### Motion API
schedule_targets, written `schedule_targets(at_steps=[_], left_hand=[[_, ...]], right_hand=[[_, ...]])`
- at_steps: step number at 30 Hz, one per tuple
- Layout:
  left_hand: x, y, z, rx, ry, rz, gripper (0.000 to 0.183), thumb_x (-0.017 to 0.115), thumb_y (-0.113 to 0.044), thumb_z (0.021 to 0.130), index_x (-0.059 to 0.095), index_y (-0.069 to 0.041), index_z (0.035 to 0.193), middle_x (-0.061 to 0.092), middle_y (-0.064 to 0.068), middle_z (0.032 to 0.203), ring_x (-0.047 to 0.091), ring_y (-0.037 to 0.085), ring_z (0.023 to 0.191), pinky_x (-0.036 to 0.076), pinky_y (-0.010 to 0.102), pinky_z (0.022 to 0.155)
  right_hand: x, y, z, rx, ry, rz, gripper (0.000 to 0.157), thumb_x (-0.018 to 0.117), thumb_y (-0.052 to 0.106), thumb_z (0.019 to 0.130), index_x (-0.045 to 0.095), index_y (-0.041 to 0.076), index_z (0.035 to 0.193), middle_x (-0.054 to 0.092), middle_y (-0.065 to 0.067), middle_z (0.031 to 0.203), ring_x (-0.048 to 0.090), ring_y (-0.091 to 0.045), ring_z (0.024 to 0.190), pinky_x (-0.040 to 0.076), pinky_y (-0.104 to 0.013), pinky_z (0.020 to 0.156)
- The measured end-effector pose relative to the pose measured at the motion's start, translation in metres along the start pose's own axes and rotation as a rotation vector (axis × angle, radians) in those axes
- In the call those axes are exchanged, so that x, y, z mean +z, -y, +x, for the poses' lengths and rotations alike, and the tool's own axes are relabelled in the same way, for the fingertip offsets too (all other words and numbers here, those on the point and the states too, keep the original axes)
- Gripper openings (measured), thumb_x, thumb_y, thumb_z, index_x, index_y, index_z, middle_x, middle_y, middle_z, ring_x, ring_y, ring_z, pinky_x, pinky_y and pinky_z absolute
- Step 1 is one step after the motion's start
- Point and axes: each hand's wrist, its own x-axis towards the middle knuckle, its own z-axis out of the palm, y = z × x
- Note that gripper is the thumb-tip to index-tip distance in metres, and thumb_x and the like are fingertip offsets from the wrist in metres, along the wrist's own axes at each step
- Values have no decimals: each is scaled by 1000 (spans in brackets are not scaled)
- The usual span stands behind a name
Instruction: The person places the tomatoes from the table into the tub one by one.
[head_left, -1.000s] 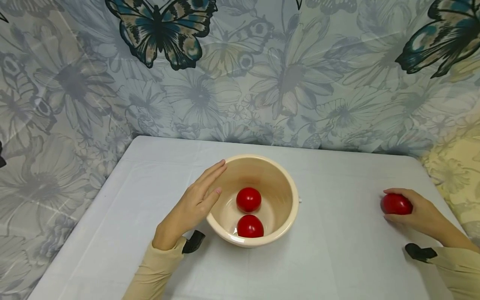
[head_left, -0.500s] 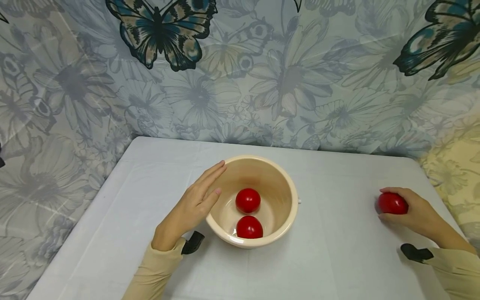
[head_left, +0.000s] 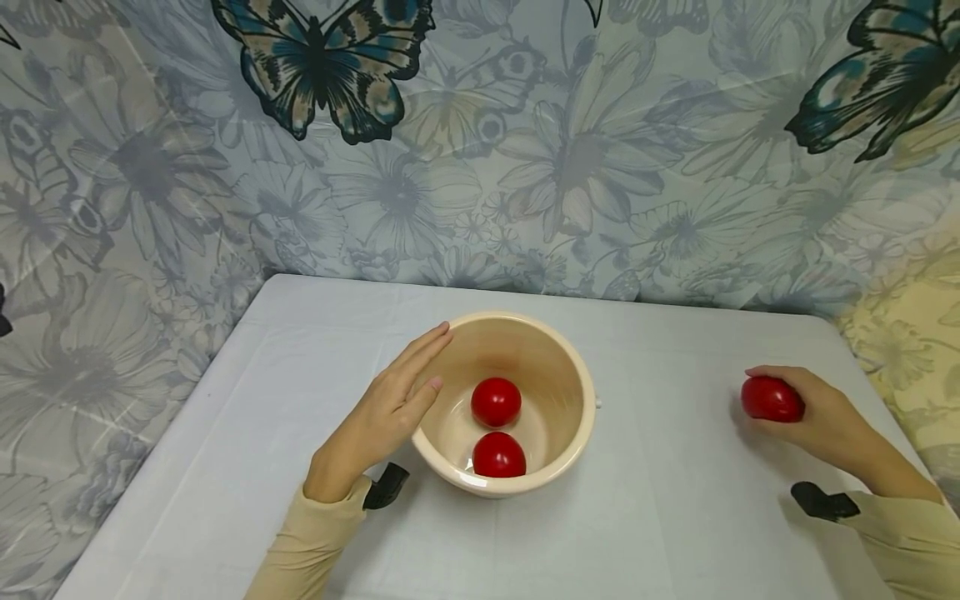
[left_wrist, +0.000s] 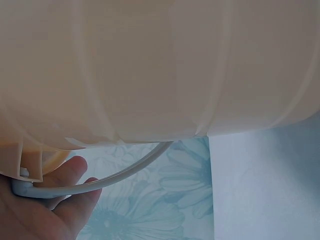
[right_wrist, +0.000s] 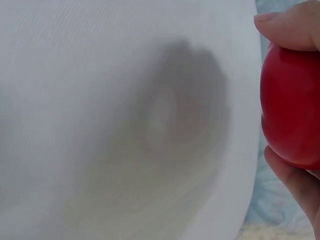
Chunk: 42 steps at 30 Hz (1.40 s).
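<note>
A cream bucket (head_left: 555,367) stands upright on the white-covered table, with two round, glossy red tomato-like objects inside, one farther back (head_left: 496,402) and one nearer (head_left: 498,455). Against the bucket's left side rests my left hand (head_left: 382,412), fingers fairly straight. The left wrist view shows its fingertips by the bucket's grey handle (left_wrist: 125,172). Far to the right, my right hand (head_left: 821,417) grips a third red tomato-like object (head_left: 771,399) between thumb and fingers. In the right wrist view this red object (right_wrist: 292,107) appears held above the table, its shadow apart from it.
The white cloth (head_left: 660,500) covers the table, whose back edge meets a curtain (head_left: 570,167) printed with flowers and butterflies. Yellow patterned fabric (head_left: 915,333) hangs beyond the right edge. A small white knob (head_left: 597,402) sticks out from the bucket's right side.
My right hand has moved left and slightly up in the head view, carrying the red tomato-like object off the table. The left hand and bucket stay nearly still.
</note>
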Motion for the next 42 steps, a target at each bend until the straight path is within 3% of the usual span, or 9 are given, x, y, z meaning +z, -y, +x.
schedule_targets(at_steps=[7,9,11,14,18,25,32,42], left_hand=[[0,0,0,3,-1,8,53,46,-14,103,35,-14,155,29,-4,163,28,16,151,26,45,124],[0,0,0,1,-1,8,53,46,-14,103,36,-14,154,29,-4,163,28,17,151,26,45,124],[0,0,0,-1,-1,6,53,46,-14,103,36,-14,154,30,-4,163,28,16,151,26,44,124],[0,0,0,-3,1,4,53,46,-14,103,36,-14,154,29,-4,163,28,16,151,26,45,124],[0,-1,-1,-2,4,4,53,46,-14,103,35,-14,155,29,-4,163,28,17,151,26,45,124],[0,1,0,11,-3,14,54,47,-13,103,35,-16,155,30,-2,163,28,16,151,25,45,124],[-1,1,0,9,-5,14,54,47,-14,103,35,-16,155,30,-3,163,28,16,151,26,45,124],[-1,0,0,0,-4,17,53,47,-15,103,35,-15,155,30,-4,163,28,16,151,25,44,125]], right_hand=[[-3,14,6,-9,-10,18,71,91,0,59,59,2,123,34,42,117,28,26,102,35,1,69],[-4,18,9,-4,-12,24,72,91,1,60,58,1,124,45,31,120,28,26,102,35,1,68],[-5,23,11,8,-8,29,73,91,2,61,57,0,125,56,10,121,27,26,101,36,0,68],[-7,31,14,28,5,38,73,91,4,63,55,-2,127,59,-22,117,25,27,100,37,-3,67],[-8,39,16,45,18,53,73,91,6,65,55,-2,128,58,-28,119,25,26,100,39,-5,66],[-10,53,22,4,-5,71,76,91,4,64,55,0,130,59,-22,119,32,23,101,39,-1,67],[-9,69,28,-64,-31,69,77,91,3,63,55,2,131,47,16,122,36,22,105,38,3,71],[-15,89,34,-40,22,130,75,90,7,68,54,9,135,42,37,122,43,17,101,46,-6,66]])
